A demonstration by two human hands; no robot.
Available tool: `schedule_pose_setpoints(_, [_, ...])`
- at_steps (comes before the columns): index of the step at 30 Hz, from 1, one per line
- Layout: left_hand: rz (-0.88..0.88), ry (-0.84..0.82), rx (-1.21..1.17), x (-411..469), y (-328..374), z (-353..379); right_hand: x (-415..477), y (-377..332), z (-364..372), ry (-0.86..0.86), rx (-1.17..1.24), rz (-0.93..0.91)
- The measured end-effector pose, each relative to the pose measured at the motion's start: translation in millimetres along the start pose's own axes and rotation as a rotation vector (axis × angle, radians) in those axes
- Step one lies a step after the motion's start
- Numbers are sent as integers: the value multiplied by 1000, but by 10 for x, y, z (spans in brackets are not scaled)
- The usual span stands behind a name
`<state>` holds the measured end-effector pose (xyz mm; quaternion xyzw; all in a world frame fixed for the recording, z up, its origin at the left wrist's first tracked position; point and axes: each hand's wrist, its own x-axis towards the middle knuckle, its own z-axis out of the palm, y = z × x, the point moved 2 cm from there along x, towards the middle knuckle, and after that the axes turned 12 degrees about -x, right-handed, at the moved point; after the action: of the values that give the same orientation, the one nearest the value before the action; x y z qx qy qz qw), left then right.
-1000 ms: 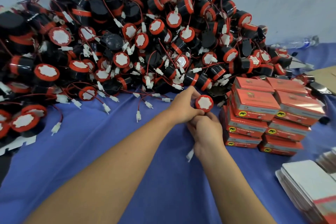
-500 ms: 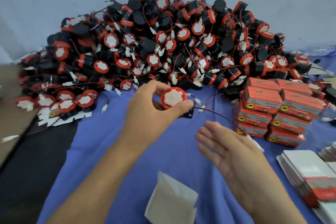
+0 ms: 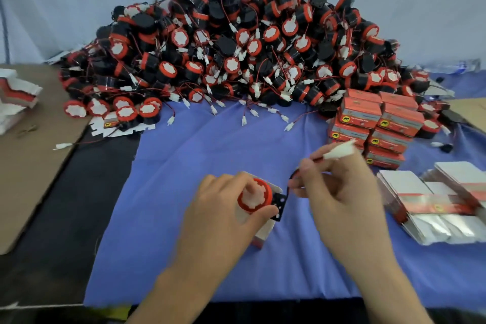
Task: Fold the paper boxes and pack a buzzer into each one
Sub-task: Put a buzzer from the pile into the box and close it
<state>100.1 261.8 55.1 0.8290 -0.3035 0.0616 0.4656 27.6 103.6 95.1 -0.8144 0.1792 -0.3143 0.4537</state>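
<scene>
The round black buzzer with a red rim (image 3: 254, 198) looks light and rigid, best gripped round its body. Its thin red lead (image 3: 315, 158) is floppy. It sits mid-surface (image 3: 200, 160), over a small white-and-red paper box (image 3: 261, 237). The left hand (image 3: 218, 218) curls round it, while the right hand (image 3: 339, 192) pinches the lead below its white plug (image 3: 339, 151).

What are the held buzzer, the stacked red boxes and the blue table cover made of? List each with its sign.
Buzzer: probably moulded plastic, matte black body, red rim. Stacked red boxes: printed card, slight sheen, crisp folded edges. Blue table cover: woven cloth by its look, matte, soft folds at its edge.
</scene>
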Motion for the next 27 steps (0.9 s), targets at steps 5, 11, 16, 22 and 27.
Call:
schedule_pose_setpoints(5, [110, 5, 198, -123, -230, 146, -69, 117, 211, -213, -262, -5])
schedule_pose_setpoints(11, [147, -50, 269, -345, -458, 373, -190, 258, 408, -408, -642, -76])
schedule_pose_setpoints(16, [159, 32, 290, -398, -517, 406, -133, 177, 428, -379, -783, -64])
schedule_pose_setpoints(22, [134, 73, 284, -477, -556, 502, -136, -49, 573, -524, -1003, -44])
schedule_pose_setpoints(27, [209, 129, 304, -489, -556, 587, -45, -213, 640, -604, -989, -57])
